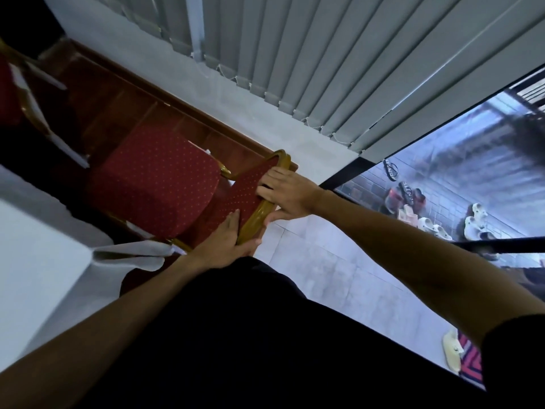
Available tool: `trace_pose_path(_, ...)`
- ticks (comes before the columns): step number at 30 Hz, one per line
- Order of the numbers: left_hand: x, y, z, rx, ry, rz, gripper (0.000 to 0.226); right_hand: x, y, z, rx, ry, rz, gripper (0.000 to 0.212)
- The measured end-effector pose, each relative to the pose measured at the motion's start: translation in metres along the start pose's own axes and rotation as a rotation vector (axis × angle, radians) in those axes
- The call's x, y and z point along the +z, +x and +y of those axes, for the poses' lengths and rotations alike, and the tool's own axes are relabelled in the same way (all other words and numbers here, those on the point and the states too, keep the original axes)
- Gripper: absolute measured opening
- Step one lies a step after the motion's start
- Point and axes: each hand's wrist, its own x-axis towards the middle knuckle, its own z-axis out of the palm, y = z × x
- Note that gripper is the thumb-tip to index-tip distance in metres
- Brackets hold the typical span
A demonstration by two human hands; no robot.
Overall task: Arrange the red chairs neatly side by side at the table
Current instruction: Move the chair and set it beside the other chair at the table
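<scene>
A red chair (156, 181) with yellow dots and a gold metal frame stands in the middle of the view, its seat facing the table (38, 261) with a white cloth at the lower left. My left hand (224, 243) grips the lower end of the backrest's top rail. My right hand (283, 193) holds the upper end of the same rail, fingers over the red padding. A second red chair (8, 95) shows partly at the far left edge.
A dark wooden panel (118, 95) runs along the pale wall behind the chair. Grey vertical blinds (324, 60) hang above. An open glass door at the right shows several shoes (413, 202) outside. Pale floor tiles (324, 261) lie beside me.
</scene>
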Motion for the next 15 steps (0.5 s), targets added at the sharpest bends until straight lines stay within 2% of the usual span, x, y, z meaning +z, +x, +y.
trace_pose_path(6,-0.006,0.017,0.012,-0.04,-0.087,0.034,0.118,0.004,0.006,0.027,-0.014,-0.015,0.051,0.077)
trace_pose_path(15,-0.027,0.052,0.025,-0.058,-0.159,0.14,0.11,0.001,0.026,0.082,-0.066,-0.038,0.038,0.07)
